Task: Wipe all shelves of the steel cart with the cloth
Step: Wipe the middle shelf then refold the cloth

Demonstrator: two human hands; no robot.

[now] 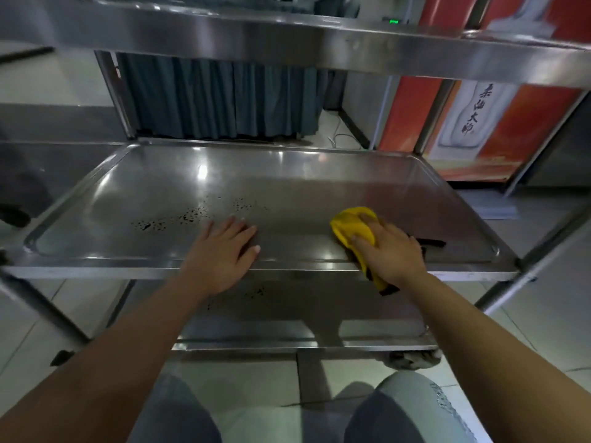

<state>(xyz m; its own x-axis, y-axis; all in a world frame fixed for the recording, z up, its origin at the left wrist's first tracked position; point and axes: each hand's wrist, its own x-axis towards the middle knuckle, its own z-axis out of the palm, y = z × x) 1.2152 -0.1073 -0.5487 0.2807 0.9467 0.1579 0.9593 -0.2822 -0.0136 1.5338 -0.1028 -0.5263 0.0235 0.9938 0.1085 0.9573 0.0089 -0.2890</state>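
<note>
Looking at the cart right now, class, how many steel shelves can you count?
3. The top shelf runs overhead, the middle shelf lies under both hands, and the bottom shelf sits below it, partly hidden.

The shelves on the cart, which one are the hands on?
The middle shelf: the left hand rests flat there, and the right hand presses the yellow cloth on it. The top and bottom shelves go untouched.
</note>
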